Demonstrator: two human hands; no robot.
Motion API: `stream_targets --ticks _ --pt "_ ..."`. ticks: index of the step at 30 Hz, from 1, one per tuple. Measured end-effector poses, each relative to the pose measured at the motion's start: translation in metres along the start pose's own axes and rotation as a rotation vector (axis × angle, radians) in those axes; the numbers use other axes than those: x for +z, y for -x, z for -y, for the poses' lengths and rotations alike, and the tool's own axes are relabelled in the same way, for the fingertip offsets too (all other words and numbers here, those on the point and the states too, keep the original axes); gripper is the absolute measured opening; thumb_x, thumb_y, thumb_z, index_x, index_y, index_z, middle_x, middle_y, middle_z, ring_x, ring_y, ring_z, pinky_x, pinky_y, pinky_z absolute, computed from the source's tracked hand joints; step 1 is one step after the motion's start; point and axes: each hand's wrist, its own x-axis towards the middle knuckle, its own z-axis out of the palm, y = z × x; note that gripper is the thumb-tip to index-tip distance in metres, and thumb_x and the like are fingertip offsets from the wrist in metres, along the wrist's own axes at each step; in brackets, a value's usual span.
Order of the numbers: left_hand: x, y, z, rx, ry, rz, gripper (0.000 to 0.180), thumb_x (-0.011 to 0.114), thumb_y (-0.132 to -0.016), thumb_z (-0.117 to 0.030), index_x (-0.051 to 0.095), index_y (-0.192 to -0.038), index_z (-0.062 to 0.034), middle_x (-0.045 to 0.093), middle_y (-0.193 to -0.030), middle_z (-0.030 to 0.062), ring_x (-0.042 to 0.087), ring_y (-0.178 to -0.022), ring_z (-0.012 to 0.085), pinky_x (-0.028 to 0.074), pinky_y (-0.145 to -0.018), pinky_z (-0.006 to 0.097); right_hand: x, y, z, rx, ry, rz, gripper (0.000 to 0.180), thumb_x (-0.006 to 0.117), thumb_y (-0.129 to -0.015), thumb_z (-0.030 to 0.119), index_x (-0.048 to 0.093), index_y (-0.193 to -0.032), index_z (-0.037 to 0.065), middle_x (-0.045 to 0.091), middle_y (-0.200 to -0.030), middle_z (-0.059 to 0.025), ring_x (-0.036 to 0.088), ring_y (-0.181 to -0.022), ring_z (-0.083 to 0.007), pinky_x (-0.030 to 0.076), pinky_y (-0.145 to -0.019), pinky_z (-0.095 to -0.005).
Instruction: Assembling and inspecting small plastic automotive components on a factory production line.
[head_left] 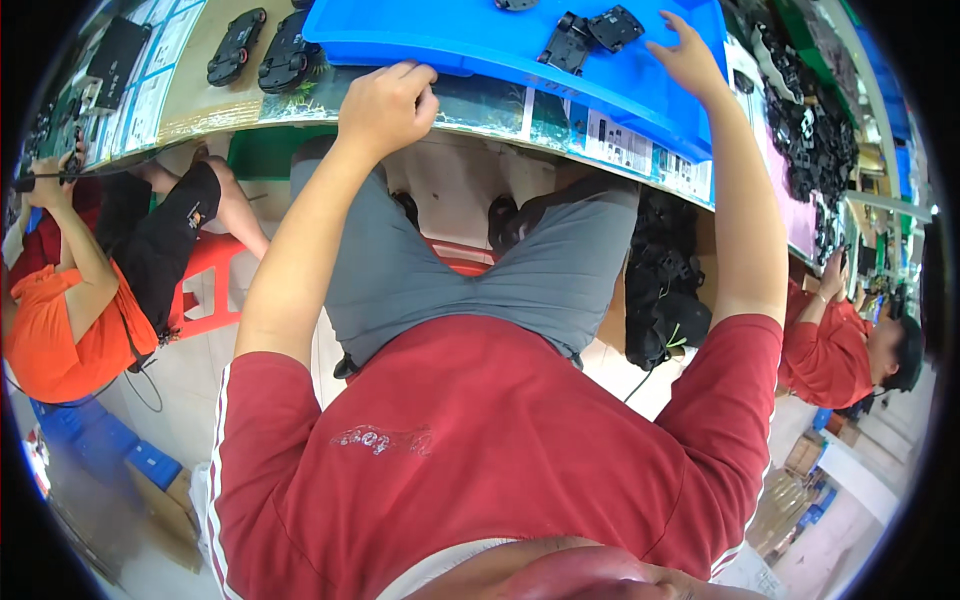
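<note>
My left hand [388, 106] is closed, with fingers curled at the table's near edge, just in front of the blue tray [400, 45]. What its fingers hold, if anything, is hidden; a dark bit shows beside them. Over the tray's right part reaches my right hand [690, 62], empty, its thumb and fingers apart. To its left inside the tray lie a black plastic part [566, 44] and a second black part [615, 28] touching it. Another dark piece [517, 4] is cut off by the top of the picture. Left of the tray, two black car-shaped parts [236, 46] [289, 55] rest on the table.
Black plastic parts [815, 140] lie heaped on the bench at right. Below the table at right stands a box of black parts [662, 280]. A person in orange [75, 330] sits at left, another in red [835, 345] at right. A black box [122, 62] is at far left.
</note>
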Motion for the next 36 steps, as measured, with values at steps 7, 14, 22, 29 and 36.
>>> stream_targets --ticks 7,14,22,29,36 --pt "-0.001 0.003 0.001 -0.004 -0.011 -0.022 0.009 0.066 -0.083 -0.011 0.071 -0.090 -0.0084 0.071 -0.083 0.0093 0.069 -0.072 0.0327 0.056 -0.063 0.043 0.017 0.001 0.128 0.283 0.086 0.066 0.078 0.060 -0.095 0.062 0.061 -0.134 -0.005 0.064 -0.127 -0.0328 0.055 -0.127 -0.0510 0.048 -0.108 -0.0494" --pt "-0.001 0.001 0.000 -0.012 -0.009 -0.018 0.010 0.066 -0.083 -0.011 0.071 -0.090 -0.0080 0.071 -0.085 0.0096 0.070 -0.074 0.0327 0.057 -0.065 0.042 0.044 -0.011 0.072 0.116 0.231 -0.065 0.076 0.075 -0.081 0.049 0.062 -0.136 -0.003 0.064 -0.130 -0.0310 0.063 -0.121 -0.0415 0.050 -0.105 -0.0473" --pt "0.000 0.003 0.000 0.000 -0.020 -0.025 0.009 0.066 -0.083 -0.011 0.071 -0.090 -0.0083 0.071 -0.085 0.0091 0.070 -0.075 0.0321 0.057 -0.065 0.042 0.009 0.018 0.040 0.270 -0.031 -0.027 0.077 0.076 -0.077 0.042 0.061 -0.137 -0.003 0.068 -0.123 -0.0295 0.067 -0.116 -0.0397 0.053 -0.102 -0.0434" --pt "0.001 0.001 0.000 -0.002 -0.007 -0.030 0.010 0.066 -0.083 -0.011 0.071 -0.091 -0.0085 0.071 -0.085 0.0090 0.070 -0.074 0.0321 0.057 -0.065 0.042 0.021 0.020 0.031 0.187 0.293 -0.002 0.078 0.081 -0.078 0.038 0.057 -0.141 -0.002 0.070 -0.121 -0.0276 0.068 -0.115 -0.0394 0.054 -0.100 -0.0442" --pt "0.001 -0.001 -0.001 0.017 0.008 -0.025 0.010 0.066 -0.083 -0.011 0.071 -0.091 -0.0089 0.071 -0.085 0.0087 0.070 -0.074 0.0318 0.056 -0.065 0.042 -0.021 0.056 0.036 0.039 0.205 -0.169 0.065 0.084 -0.078 0.028 0.063 -0.135 0.004 0.068 -0.126 -0.0241 0.068 -0.112 -0.0381 0.054 -0.097 -0.0453"
